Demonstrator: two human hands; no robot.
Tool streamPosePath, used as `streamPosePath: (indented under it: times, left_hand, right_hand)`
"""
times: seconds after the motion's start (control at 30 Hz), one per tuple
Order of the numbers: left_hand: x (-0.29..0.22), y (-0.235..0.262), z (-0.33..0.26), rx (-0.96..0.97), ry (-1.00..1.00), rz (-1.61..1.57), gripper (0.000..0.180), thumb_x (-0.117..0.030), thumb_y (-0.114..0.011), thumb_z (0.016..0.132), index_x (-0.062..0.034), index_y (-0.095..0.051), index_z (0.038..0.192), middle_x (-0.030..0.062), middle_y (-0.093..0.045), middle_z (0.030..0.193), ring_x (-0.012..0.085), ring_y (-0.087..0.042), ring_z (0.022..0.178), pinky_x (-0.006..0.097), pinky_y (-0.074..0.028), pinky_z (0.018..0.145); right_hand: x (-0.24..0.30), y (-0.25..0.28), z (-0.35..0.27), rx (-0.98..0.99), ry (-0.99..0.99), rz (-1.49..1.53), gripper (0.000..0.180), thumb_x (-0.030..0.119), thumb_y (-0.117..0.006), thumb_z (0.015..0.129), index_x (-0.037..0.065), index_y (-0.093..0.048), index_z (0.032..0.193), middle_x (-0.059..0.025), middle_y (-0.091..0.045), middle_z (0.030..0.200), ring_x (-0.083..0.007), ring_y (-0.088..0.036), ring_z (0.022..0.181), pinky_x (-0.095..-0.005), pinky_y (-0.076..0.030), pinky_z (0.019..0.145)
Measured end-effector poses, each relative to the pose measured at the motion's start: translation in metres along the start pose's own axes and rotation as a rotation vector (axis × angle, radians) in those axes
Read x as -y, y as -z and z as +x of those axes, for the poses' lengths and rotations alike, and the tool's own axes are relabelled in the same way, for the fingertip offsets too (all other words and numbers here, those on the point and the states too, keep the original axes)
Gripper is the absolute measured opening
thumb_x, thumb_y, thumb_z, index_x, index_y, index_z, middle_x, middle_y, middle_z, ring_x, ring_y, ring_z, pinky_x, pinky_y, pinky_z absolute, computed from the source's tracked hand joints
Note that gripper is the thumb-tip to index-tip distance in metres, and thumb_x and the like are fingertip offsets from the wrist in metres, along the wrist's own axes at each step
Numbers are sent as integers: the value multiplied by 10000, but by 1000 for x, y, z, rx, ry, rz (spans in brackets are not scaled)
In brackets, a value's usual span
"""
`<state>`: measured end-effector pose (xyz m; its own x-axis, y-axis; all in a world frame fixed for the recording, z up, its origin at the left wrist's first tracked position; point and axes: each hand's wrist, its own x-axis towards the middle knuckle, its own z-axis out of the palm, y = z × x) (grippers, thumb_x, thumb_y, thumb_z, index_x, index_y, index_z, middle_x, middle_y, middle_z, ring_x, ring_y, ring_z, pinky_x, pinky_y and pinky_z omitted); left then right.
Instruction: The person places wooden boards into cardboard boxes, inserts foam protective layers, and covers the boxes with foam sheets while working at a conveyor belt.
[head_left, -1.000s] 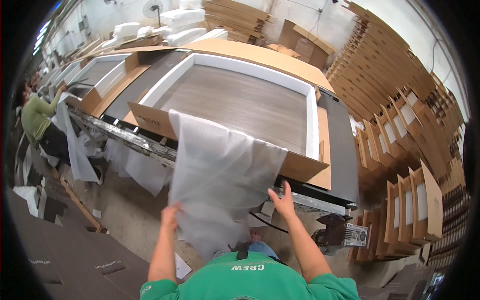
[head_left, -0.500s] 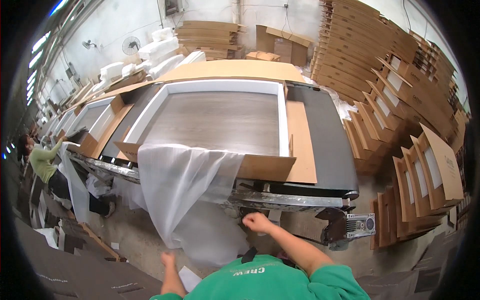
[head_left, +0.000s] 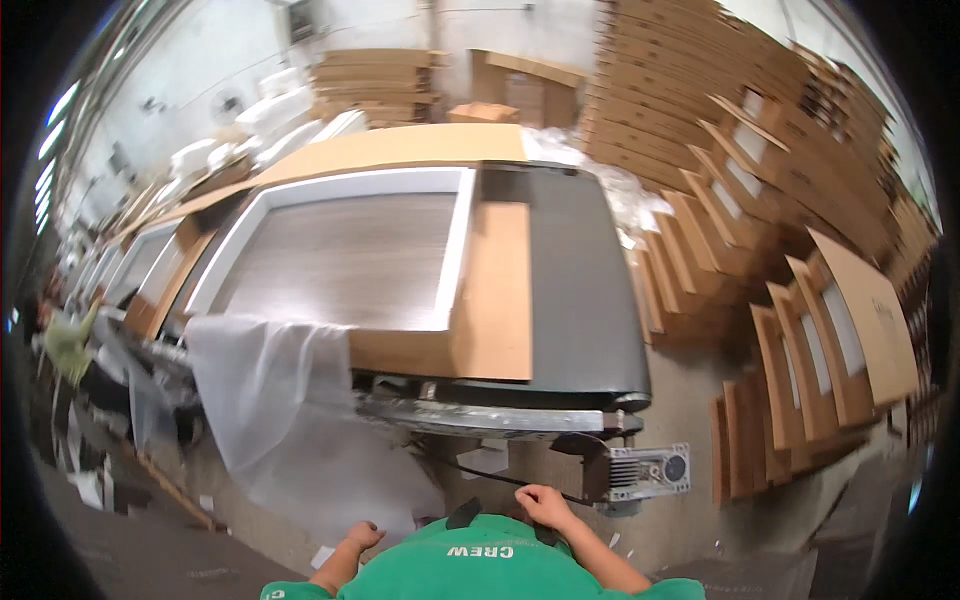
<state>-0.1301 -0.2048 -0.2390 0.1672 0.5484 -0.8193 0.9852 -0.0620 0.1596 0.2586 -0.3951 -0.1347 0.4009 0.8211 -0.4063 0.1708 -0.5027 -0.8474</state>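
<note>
My left hand (head_left: pixel 365 535) hangs low in front of my body with its fingers curled; I see nothing in it. My right hand (head_left: pixel 543 504), also loosely closed and holding nothing visible, is at waist height, nearest to the belt's motor (head_left: pixel 648 472). Ahead is an open cardboard box (head_left: pixel 405 352) lined with white foam strips (head_left: pixel 455 250). A grey wood-grain panel (head_left: pixel 345 255) lies inside it. Translucent white foam sheet (head_left: pixel 265 400) drapes over the box's near side down toward the floor, apart from both hands.
The box lies on a dark conveyor belt (head_left: pixel 575 290), with more boxes (head_left: pixel 150 262) farther left. A co-worker in a light green top (head_left: pixel 68 345) stands there. Stacked flat cartons (head_left: pixel 680 90) rise behind. Folded cartons (head_left: pixel 820 345) stand at the right.
My view has turned right, so the belt and box appear farther left. The box also seems shifted left along the belt. My right hand has dropped back toward my body.
</note>
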Motion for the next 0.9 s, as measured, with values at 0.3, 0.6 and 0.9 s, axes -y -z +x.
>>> streamPosePath:
  times: [0.3, 0.6, 0.9]
  left_hand:
    - [-234, 20, -2, -141, -614, -75, 339, -262, -644, 767, -3, -611, 984, 121, -645, 925, 185, -619, 841, 289, -472, 751]
    - [-265, 0, 85, 378, -997, 233, 376, -326, -570, 806, -20, -604, 1022, 139, -635, 938, 225, -598, 895, 330, -451, 748]
    - [-159, 54, 204, 219, -569, 914, 397, -338, -623, 725, -42, -619, 990, 144, -640, 860, 322, -606, 826, 400, -466, 749]
  right_hand:
    - [-41, 57, -30, -178, 81, -169, 288, 318, -507, 819, 85, -613, 951, -131, -626, 896, -319, -588, 837, -405, -463, 736]
    - [-100, 59, -128, -722, -287, -384, 216, 254, -547, 751, 95, -624, 875, -146, -589, 946, -346, -525, 939, -450, -428, 796]
    - [-151, -27, -305, -1352, -1240, -602, 550, 298, -612, 729, 18, -440, 1171, -208, -324, 1292, -361, -315, 1176, -515, -290, 938]
